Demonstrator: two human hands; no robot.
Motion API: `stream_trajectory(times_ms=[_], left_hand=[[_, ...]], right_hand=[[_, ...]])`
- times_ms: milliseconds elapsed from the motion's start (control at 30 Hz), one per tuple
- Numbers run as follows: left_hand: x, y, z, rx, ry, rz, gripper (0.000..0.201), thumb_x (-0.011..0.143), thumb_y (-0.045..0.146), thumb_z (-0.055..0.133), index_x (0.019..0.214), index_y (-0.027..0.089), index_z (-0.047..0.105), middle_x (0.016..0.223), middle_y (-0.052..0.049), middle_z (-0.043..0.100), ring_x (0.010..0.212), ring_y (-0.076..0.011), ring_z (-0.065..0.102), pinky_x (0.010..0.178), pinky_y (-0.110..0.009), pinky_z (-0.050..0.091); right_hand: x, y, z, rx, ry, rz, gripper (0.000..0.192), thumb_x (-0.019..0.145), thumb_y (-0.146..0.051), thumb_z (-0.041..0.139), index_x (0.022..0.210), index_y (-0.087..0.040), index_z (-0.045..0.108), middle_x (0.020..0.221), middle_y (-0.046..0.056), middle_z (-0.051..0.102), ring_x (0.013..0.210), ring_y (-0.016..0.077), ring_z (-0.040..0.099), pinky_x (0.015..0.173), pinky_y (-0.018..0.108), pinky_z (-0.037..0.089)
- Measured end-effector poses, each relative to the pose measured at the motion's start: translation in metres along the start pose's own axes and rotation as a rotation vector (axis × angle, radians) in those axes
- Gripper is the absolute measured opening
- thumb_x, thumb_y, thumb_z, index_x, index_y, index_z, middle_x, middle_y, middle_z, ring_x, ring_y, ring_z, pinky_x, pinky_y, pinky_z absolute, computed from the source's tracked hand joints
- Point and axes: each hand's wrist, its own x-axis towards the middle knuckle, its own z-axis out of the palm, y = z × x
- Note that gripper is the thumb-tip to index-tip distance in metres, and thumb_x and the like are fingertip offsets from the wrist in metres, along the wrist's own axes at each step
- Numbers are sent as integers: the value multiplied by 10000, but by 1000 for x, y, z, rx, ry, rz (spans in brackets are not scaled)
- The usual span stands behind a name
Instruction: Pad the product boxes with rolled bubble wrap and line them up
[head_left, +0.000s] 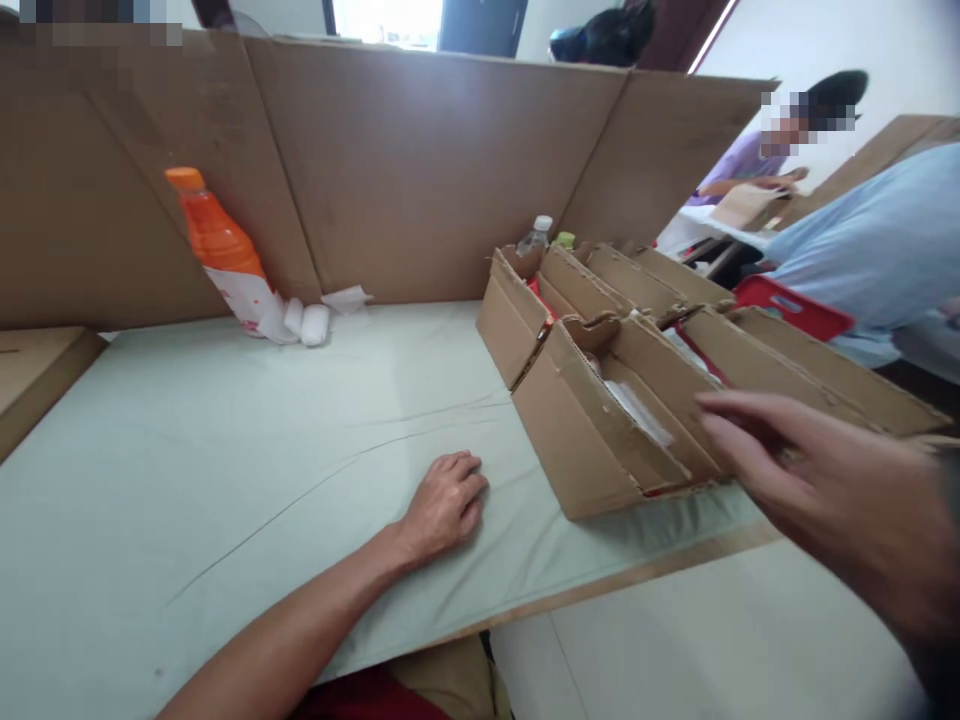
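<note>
My left hand (450, 505) rests on the pale green tablecloth (247, 480), its fingers curled in and pressed together; nothing shows in them. To its right stands a cardboard box with narrow compartments (555, 430), holding a white strip-like item (637, 412) in clear wrapping. Over the right end of this box row hovers my right hand (810, 480), slightly blurred. Its fingers reach toward the box, with a gap between thumb and forefinger and nothing visible in it. Whether the fingertips touch the cardboard, I cannot tell.
A tall cardboard screen (435, 170) borders the table's back. Against it leans an orange bottle (221, 245), beside white rolls (315, 325). More cardboard compartments (637, 280) stand behind the near box, with a red plastic basket (795, 308) beyond. Another person (750, 165) sits at the back right.
</note>
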Motion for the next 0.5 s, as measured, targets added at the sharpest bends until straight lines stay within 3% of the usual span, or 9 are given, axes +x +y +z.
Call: stream_trajectory(times_ms=[67,133,300,400,500], left_hand=[[-1,0,0,-11,4,0,315,808,99,586,1088,187,699,1328,-149,644,1307,-328,541,1104,-547,447],[-2,0,1,-24,8,-1,314,824,98,566,1097,184,697,1333,-154,639,1312,-335,534,1098,-565,445],[-3,-2,5,-48,6,11,291,836,105,556,1083,153,702,1338,-175,634,1297,-355,536,1084,-589,447],[-3,-3,5,-56,15,7,297,833,101,557,1085,158,703,1342,-167,636,1299,-348,533,1084,-581,449],[-3,-2,6,-72,30,-4,310,820,91,562,1083,173,707,1336,-152,644,1297,-340,537,1087,-573,451]], right_hand=[[45,-18,14,-285,-399,15,263,868,-380,707,1022,-177,771,914,126,781,760,231,708,658,333,428],[73,-33,33,-475,-675,29,331,885,-342,691,1111,-104,727,967,177,764,850,262,715,710,355,425],[87,-41,66,-449,-830,-19,165,827,-245,706,962,-155,733,880,146,760,795,274,722,678,333,454],[87,-36,64,-390,-848,-45,221,815,-222,705,1028,-177,744,919,121,771,824,267,729,690,323,475],[89,-32,57,-351,-881,-68,400,798,-134,690,1195,-175,717,1027,116,775,916,269,733,748,325,497]])
